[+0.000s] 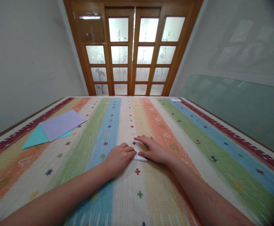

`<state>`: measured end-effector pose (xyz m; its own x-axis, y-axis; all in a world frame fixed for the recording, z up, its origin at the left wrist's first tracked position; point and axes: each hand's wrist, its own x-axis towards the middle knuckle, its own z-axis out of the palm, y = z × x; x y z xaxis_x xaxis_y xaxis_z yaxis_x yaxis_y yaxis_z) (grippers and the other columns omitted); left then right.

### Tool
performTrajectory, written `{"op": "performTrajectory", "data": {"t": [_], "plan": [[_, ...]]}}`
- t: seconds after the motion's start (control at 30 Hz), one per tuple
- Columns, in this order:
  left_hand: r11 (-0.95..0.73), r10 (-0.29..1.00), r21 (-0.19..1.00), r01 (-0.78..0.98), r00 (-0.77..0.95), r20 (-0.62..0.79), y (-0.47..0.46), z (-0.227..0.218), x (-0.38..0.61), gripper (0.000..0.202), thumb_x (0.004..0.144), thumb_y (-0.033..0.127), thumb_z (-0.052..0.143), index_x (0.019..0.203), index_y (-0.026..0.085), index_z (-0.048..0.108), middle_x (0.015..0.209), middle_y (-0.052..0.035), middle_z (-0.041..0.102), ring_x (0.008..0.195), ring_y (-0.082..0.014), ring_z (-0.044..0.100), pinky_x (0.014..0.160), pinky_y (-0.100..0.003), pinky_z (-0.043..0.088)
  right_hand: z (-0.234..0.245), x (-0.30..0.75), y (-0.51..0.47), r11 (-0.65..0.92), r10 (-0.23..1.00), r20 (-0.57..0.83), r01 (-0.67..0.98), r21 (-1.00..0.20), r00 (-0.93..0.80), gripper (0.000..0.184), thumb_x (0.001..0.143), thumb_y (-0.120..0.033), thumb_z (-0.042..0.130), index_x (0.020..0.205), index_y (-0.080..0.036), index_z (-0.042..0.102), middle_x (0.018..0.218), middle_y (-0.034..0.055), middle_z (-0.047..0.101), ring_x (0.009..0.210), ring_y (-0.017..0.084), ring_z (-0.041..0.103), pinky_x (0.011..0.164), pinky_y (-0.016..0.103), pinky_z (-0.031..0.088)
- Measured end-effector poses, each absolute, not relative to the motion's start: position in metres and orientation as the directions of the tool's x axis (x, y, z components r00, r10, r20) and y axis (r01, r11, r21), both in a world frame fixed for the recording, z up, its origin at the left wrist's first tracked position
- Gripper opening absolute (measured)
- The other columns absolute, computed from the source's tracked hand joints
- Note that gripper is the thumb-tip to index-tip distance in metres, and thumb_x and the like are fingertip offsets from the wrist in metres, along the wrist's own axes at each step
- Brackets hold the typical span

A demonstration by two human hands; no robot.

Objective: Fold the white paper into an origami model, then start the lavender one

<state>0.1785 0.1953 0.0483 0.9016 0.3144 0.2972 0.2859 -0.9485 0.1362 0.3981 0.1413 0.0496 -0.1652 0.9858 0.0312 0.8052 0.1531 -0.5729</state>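
Observation:
A small folded piece of white paper lies on the striped tablecloth in front of me, partly hidden by my fingers. My left hand is closed at its left side, fingers pressed together with their tips on the paper. From the right, my right hand reaches over it with fingers stretched out and apart. The right thumb touches the paper's upper edge, close to the left fingertips. Whatever lies under the right palm cannot be seen.
To the left, a lavender sheet of paper overlaps a turquoise sheet. The patterned tablecloth covers the table. A small white slip rests at the far right edge. Wooden glazed doors stand beyond, with walls on both sides.

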Motion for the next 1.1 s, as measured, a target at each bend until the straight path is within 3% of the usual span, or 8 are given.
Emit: {"op": "performTrajectory", "data": {"t": [0.2,0.37,0.53,0.67,0.93,1.1], "plan": [[-0.951,0.305,0.119,0.284,0.919,0.251,0.196,0.051,0.18,0.031,0.099,0.024,0.045,0.127,0.019,0.057,0.115,-0.0088,0.063,0.108,-0.0231,0.053,0.093,-0.038,0.044,0.061,0.412,0.139,0.112,0.97,-0.116,0.813,-0.571,-0.215,0.09,0.075,-0.042,0.073,0.152,-0.032,0.027,0.159,0.0057,0.021,0.147,0.029,0.012,0.119,0.047,0.011],[-0.941,0.334,0.138,0.309,0.912,0.235,0.196,0.048,0.18,0.035,0.098,0.023,0.046,0.132,0.019,0.053,0.127,-0.0084,0.06,0.12,-0.0249,0.048,0.099,-0.042,0.04,0.059,0.414,0.139,0.121,0.966,-0.12,0.814,-0.568,-0.227,0.096,0.073,-0.048,0.075,0.152,-0.031,0.024,0.159,0.0063,0.021,0.147,0.03,0.011,0.119,0.047,0.01],[-0.938,0.343,0.141,0.316,0.907,0.244,0.199,0.043,0.178,0.036,0.098,0.026,0.045,0.134,0.024,0.053,0.138,-0.0065,0.053,0.13,-0.0263,0.041,0.108,-0.048,0.031,0.052,0.401,0.14,0.11,0.982,-0.079,0.853,-0.51,-0.174,0.095,0.076,-0.064,0.065,0.153,-0.031,0.021,0.16,0.0097,0.016,0.148,0.033,0.005,0.117,0.054,0.004],[-0.928,0.369,0.155,0.34,0.898,0.24,0.201,0.041,0.177,0.036,0.097,0.03,0.046,0.132,0.028,0.055,0.142,-0.0069,0.05,0.135,-0.0279,0.037,0.111,-0.054,0.026,0.051,0.396,0.144,0.091,0.982,-0.105,0.879,-0.469,-0.158,0.102,0.071,-0.071,0.066,0.153,-0.032,0.021,0.16,0.0125,0.012,0.147,0.036,0.002,0.116,0.058,0.002],[-0.87,0.454,0.268,0.413,0.884,0.113,0.208,0.047,0.171,0.04,0.096,0.035,0.049,0.136,0.037,0.052,0.153,-0.007,0.038,0.142,-0.0321,0.027,0.11,-0.065,0.02,0.065,0.402,0.142,0.057,0.96,-0.222,0.898,-0.437,-0.17,0.106,0.068,-0.06,0.075,0.153,-0.032,0.019,0.16,0.0125,0.01,0.147,0.036,0.002,0.115,0.059,0.003],[-0.868,0.431,0.291,0.402,0.901,0.042,0.217,0.049,0.166,0.043,0.096,0.036,0.051,0.139,0.041,0.047,0.159,-0.0063,0.025,0.145,-0.0331,0.019,0.11,-0.066,0.017,0.071,0.407,0.136,0.022,0.961,-0.233,0.88,-0.475,-0.15,0.101,0.065,-0.053,0.08,0.15,-0.033,0.03,0.16,0.0104,0.014,0.146,0.036,0.002,0.116,0.058,0.002]]}}
